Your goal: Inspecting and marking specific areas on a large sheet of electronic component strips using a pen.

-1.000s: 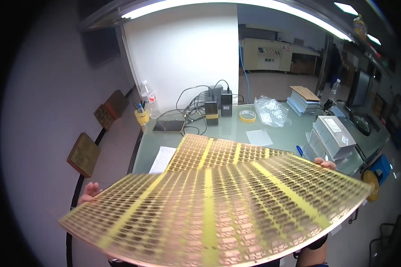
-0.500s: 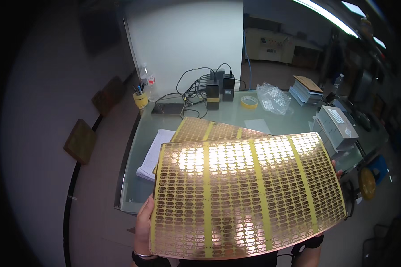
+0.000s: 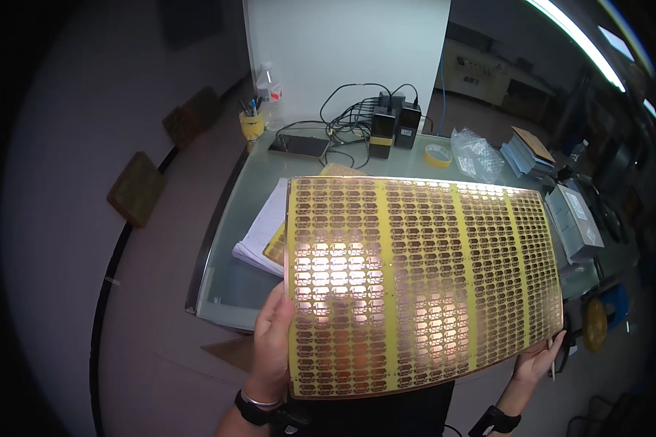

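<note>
Between my hands is a large copper-and-yellow circuit board panel (image 3: 424,288), tilted up, with rows of small repeated patterns and bright reflections on its face. My left hand (image 3: 272,335) grips its left edge, thumb at the front, other fingers hidden behind. At the lower right corner my right hand (image 3: 536,360) is closed on the edge. A thin pale stick-like thing (image 3: 552,360) shows by its fingers; I cannot make out what it is. Behind the held panel, mostly covered, a second similar panel (image 3: 275,246) lies over a white paper pad (image 3: 261,237) on the table.
On the glass-topped table (image 3: 229,291) stand a yellow pen cup (image 3: 251,125), a plastic bottle (image 3: 270,95) and black devices with cables (image 3: 383,131). A dark phone-like slab (image 3: 299,146), tape roll (image 3: 437,155), bubble wrap (image 3: 477,156), paper stack (image 3: 526,154) and grey box (image 3: 576,222) lie around.
The held panel has been raised and tipped more upright, its reflections sliding down its face. My right hand now shows at the lower right corner. The whole view has shifted.
</note>
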Motion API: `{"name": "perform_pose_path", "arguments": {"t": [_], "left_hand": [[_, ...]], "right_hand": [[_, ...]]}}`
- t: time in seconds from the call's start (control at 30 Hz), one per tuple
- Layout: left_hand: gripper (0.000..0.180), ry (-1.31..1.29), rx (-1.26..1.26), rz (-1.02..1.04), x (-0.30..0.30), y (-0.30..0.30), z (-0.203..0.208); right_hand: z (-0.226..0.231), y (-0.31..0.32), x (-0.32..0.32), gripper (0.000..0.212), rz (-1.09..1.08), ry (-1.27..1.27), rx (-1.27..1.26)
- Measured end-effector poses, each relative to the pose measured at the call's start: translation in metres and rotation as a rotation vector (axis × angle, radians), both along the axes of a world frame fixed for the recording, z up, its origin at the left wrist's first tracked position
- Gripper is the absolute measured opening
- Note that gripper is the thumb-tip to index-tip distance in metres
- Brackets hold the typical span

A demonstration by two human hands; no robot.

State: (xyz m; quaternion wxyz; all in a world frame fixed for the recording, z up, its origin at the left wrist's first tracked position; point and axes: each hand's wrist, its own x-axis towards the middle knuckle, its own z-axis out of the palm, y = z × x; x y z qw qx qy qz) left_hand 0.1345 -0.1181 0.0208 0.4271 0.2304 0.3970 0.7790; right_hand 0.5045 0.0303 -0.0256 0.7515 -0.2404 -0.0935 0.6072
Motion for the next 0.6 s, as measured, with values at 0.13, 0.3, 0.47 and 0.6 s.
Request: {"name": "perform_pose_path", "arguments": {"t": [0.13, 0.3, 0.47, 0.6], "left_hand": [[0.038, 0.043, 0.005, -0.056, 0.000, 0.004, -0.006], [0.040, 0.141, -0.016, -0.067, -0.001, 0.006, -0.013], [0.042, 0.130, -0.002, -0.123, -0.003, 0.001, -0.025], [0.043, 0.145, 0.017, -0.137, -0.003, 0.000, -0.028]], "right_hand": [[-0.017, 0.007, 0.004, 0.038, 0.044, -0.144, 0.075], [-0.021, 0.009, 0.004, 0.036, 0.117, -0.157, 0.105], [-0.027, 0.008, 0.009, 0.035, 0.059, -0.170, 0.083], [-0.028, 0.010, 0.001, 0.032, 0.022, -0.147, 0.046]]}}
